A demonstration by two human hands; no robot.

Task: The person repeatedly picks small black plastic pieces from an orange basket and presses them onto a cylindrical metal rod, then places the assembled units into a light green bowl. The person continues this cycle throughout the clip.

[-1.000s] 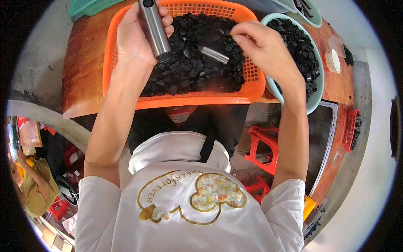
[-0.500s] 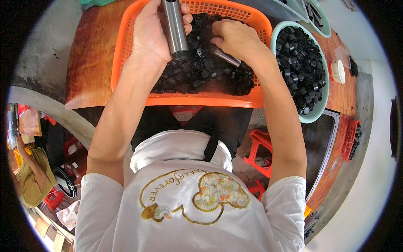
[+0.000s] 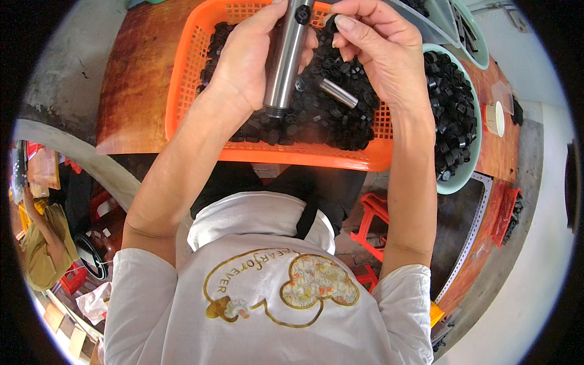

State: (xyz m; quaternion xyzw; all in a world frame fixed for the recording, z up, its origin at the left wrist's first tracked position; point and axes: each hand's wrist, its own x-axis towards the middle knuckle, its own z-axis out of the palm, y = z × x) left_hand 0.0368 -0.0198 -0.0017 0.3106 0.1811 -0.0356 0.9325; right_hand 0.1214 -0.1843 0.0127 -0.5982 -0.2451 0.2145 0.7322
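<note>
My left hand (image 3: pixel 246 61) is wrapped round a shiny metal tube (image 3: pixel 283 76), tilted over the basket, with a black threaded lower end. A small round black knob (image 3: pixel 303 14) sits on the tube's side near its top. Between thumb and fingers my right hand (image 3: pixel 383 45) pinches a small black cap (image 3: pixel 331 24), just right of the tube and apart from it. Beneath both hands stands an orange basket (image 3: pixel 292 157) holding many small black plastic parts (image 3: pixel 274 131). A short metal cylinder (image 3: pixel 339 93) lies loose on these parts, below my right hand.
A pale green bowl (image 3: pixel 459 182) heaped with black rings stands right of the basket. Beyond it are a paper cup (image 3: pixel 494 118) and a clear plastic bin (image 3: pixel 420 18). Red stools (image 3: pixel 372 222) stand below the wooden table (image 3: pixel 131 79). Another person (image 3: pixel 48 243) is at far left.
My right hand has let go of the short metal cylinder, risen, and now pinches a black cap. My left hand has shifted right with the tube, and the knob has come into view.
</note>
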